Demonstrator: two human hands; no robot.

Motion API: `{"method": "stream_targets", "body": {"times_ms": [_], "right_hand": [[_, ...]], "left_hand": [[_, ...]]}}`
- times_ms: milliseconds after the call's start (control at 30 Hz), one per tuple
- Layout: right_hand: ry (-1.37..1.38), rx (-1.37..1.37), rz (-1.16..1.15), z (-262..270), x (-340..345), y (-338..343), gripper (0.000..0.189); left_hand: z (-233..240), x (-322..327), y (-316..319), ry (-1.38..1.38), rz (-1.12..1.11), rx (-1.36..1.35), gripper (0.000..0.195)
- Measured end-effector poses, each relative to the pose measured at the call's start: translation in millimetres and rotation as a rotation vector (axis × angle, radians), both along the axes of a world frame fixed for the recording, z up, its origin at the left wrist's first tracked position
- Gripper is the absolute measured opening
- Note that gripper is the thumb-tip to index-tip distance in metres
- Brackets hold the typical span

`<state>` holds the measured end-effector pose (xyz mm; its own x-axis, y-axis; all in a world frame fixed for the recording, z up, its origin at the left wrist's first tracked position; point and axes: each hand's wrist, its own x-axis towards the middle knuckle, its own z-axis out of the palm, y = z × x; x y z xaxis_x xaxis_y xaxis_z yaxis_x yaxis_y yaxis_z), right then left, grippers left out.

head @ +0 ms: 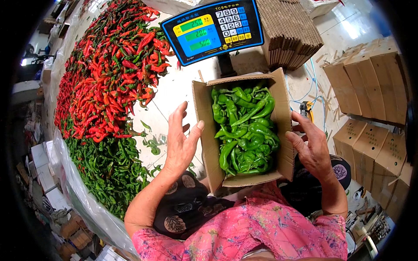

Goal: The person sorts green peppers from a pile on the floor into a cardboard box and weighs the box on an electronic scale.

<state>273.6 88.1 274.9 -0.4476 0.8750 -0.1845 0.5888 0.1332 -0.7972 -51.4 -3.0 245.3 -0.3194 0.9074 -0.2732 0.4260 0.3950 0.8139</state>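
Observation:
In front of me stands an open cardboard box [204,140] with its flaps raised, filled with green peppers [246,130]. My left hand [183,140] is beside the left flap, fingers apart and holding nothing. Its thumb tip is right at that flap's edge; I cannot tell whether they touch. At the right flap is my right hand [310,143], also with fingers spread. Its thumb overlaps the flap in view, and contact there is unclear. Just beyond the box, an electronic scale's display panel [212,31] on a dark post [226,65] has lit readouts and a keypad.
Red peppers [107,98] and green peppers [107,169] form a large heap at left, edged by clear plastic sheeting [85,195]. Flattened cardboard [290,32] is stacked behind the scale. Cardboard boxes [369,78] line the right side. Blue strapping [313,78] and a yellow-black tool [307,111] lie on the floor.

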Motion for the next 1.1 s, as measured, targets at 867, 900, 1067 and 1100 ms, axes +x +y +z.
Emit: {"method": "stream_targets", "body": {"times_ms": [867, 900, 1067, 1100], "right_hand": [[-0.253, 0.483, 0.867, -19, 20, -67, 0.01], [-0.236, 0.482, 0.854, -21, 23, -69, 0.009], [-0.115, 0.409, 0.915, -11, 28, -75, 0.017], [-0.1, 0.394, 0.895, -9, 29, -72, 0.017]], "left_hand": [[51, 33, 14, 0.497, -0.428, 0.281, 0.039], [55, 39, 8, 0.399, -0.412, 0.114, 0.037], [25, 69, -38, 0.495, -0.785, -0.088, 0.041], [16, 75, -40, 0.523, -0.814, -0.075, 0.043]]}}
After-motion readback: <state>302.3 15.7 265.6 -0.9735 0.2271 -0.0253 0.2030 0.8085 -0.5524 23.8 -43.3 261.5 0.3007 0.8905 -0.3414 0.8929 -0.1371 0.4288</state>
